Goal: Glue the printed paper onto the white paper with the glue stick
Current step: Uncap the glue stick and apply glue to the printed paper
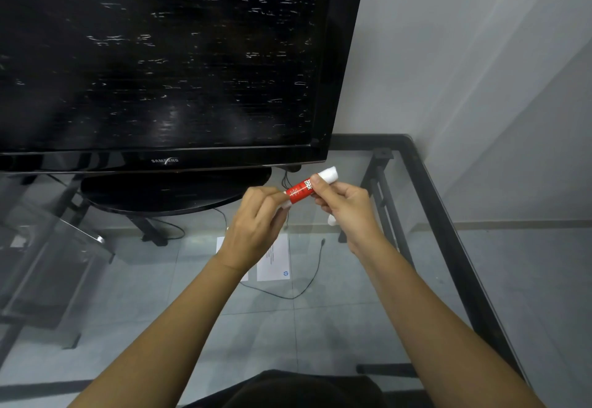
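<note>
Both hands hold a red and white glue stick (301, 190) in the air above the glass table. My left hand (256, 225) pinches its lower white end. My right hand (346, 209) grips the red body, with the white end sticking out up and to the right; a small white piece shows under its fingers. Below the hands lie two sheets side by side on the glass. The printed paper (276, 260) with small text and a blue logo is on the right. The white paper (221, 244) on the left is mostly hidden by my left wrist.
A large black television (160, 55) on a round stand (173, 196) fills the back of the glass table (368, 295). The table's black metal frame (448, 231) runs along the right edge by the wall. A thin black cable (307, 286) curves past the papers.
</note>
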The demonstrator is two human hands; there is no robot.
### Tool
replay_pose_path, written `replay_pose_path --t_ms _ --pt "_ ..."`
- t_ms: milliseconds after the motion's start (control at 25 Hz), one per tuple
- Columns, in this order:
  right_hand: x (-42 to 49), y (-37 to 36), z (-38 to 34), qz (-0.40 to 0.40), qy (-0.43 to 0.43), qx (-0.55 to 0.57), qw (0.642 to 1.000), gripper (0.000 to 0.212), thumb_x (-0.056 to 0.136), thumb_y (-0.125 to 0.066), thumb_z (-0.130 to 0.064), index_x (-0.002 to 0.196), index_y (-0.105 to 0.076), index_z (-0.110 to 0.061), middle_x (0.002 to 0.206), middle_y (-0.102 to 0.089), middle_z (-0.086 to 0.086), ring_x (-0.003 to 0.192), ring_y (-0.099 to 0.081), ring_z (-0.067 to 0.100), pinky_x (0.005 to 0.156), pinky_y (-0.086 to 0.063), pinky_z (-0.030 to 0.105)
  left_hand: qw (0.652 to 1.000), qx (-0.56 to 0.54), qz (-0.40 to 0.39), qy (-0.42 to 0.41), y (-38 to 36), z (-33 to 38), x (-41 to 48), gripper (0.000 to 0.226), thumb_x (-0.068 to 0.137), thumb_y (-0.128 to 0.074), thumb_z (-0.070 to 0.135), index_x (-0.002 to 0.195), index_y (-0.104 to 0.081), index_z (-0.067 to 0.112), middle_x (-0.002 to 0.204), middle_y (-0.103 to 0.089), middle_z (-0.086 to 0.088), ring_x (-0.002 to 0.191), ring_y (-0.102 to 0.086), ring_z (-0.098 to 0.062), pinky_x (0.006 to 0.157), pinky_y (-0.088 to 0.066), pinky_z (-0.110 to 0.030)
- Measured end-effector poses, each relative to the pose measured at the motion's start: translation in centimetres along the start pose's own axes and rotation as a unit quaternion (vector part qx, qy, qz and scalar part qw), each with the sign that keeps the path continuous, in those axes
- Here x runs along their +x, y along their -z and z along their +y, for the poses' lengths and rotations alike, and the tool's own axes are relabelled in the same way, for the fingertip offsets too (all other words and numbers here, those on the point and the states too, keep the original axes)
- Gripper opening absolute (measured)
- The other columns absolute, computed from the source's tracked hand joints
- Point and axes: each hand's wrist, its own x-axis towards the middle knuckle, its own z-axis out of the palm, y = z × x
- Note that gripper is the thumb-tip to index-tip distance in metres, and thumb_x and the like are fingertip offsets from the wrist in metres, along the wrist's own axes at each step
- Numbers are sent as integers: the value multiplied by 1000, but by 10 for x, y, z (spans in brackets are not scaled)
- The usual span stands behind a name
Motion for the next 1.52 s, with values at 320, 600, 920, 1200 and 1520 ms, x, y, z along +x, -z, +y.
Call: replay_pose_path --t_ms 320,600,920,1200,1520 --pt "9 -7 17 -73 -11 -11 997 42 68 -60 -61 97 -65 -31 97 -69 -16 90 -65 -1 77 -48 14 873 -320 -74 361 8 2 -4 27 80 -70 24 101 -53 26 97 -63 13 85 -63 1 72 -51 -11" --pt "19 -29 132 -188 59 -472 859 65 96 -38 -40 147 -6 -14 157 -5 5 143 -4 22 114 -11 41 822 -290 -49 487 18 -22 -56 22 81 -71 22 90 -56 35 90 -68 12 79 -64 2 68 -49 -9" --pt "13 -43 194 -266 86 -628 726 62 98 -19 -42 145 8 -12 157 9 2 143 11 21 114 3 41 801 -255 -80 536 11 -37 -99 24 82 -70 27 102 -57 23 91 -67 10 76 -62 2 65 -48 -8" --pt "13 13 204 -260 65 -630 729 65 97 -21 -47 145 10 -18 156 12 -1 142 14 20 112 9 41 702 -403 -78 582 -25 -37 -108 14 87 -64 22 100 -60 22 94 -73 0 92 -69 -17 80 -54 -23" --pt "13 19 209 -250 54 -491 833 68 92 -45 -42 146 -7 -24 157 0 -7 142 10 12 109 15 38 348 -583 125 724 -54 -29 -104 17 89 -53 15 94 -66 6 84 -63 -6 55 -56 -8 54 -50 -16"
